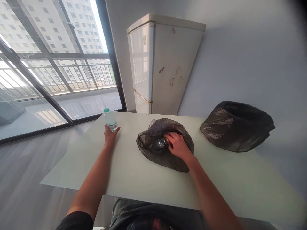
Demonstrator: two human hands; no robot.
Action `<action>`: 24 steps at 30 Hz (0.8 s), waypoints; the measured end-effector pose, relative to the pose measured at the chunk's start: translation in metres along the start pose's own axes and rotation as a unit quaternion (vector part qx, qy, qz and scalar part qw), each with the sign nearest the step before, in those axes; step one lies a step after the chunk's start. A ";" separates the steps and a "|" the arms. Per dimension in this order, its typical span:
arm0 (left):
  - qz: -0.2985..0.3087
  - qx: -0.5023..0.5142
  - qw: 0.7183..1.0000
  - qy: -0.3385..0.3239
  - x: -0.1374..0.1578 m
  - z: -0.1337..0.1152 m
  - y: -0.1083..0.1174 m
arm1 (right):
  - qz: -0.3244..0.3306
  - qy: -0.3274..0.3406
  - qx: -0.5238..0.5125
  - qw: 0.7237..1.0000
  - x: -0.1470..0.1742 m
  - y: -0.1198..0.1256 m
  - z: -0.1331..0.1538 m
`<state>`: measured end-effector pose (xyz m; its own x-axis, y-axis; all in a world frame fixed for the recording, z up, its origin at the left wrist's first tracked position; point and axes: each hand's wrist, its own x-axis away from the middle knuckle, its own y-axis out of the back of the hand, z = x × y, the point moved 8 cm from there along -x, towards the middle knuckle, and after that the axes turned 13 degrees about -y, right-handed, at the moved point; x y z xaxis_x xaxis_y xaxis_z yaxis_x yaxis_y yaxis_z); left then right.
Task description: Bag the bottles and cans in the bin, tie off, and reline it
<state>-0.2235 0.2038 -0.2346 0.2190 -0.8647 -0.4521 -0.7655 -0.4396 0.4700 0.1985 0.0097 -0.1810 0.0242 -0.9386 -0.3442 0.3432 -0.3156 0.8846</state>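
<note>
My left hand [110, 135] is wrapped round the lower part of a clear plastic bottle [110, 118] with a green cap, upright near the table's far left corner. My right hand [176, 143] reaches into the mouth of a dark, thin plastic bag [153, 156] in the middle of the table. Its fingers are closed on the orange end of a clear bottle [161, 142], which lies tilted inside the bag. The bag's folds hide part of that bottle.
The pale table [129, 172] spreads out before me. A second dark plastic bag [237, 127] stands open at the right, by the wall. Beyond the table is a white fridge [172, 70]; glass sliding doors [55, 64] are at the left.
</note>
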 end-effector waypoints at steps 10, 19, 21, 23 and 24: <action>-0.194 -0.006 0.948 -0.251 0.032 -0.083 0.038 | 0.018 -0.052 0.055 0.997 0.001 -0.013 -0.028; -0.054 0.129 0.928 -0.346 0.061 -0.133 0.011 | -0.133 -0.066 -0.133 0.980 0.001 0.048 -0.025; 0.010 0.177 0.919 -0.353 0.070 -0.142 0.003 | -0.165 -0.086 -0.265 0.946 0.005 0.051 -0.025; 0.091 0.233 0.900 -0.357 0.082 -0.156 -0.008 | -0.165 -0.103 -0.424 0.885 0.009 0.042 -0.021; 0.146 0.283 0.881 -0.349 0.089 -0.163 -0.016 | -0.148 -0.104 -0.489 0.853 0.010 0.034 -0.015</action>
<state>-0.0931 0.0941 -0.1586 -0.3122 -0.4733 -0.8237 -0.9498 0.1390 0.2802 0.2244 -0.0082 -0.1593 -0.3316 -0.8747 -0.3535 0.9274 -0.3709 0.0477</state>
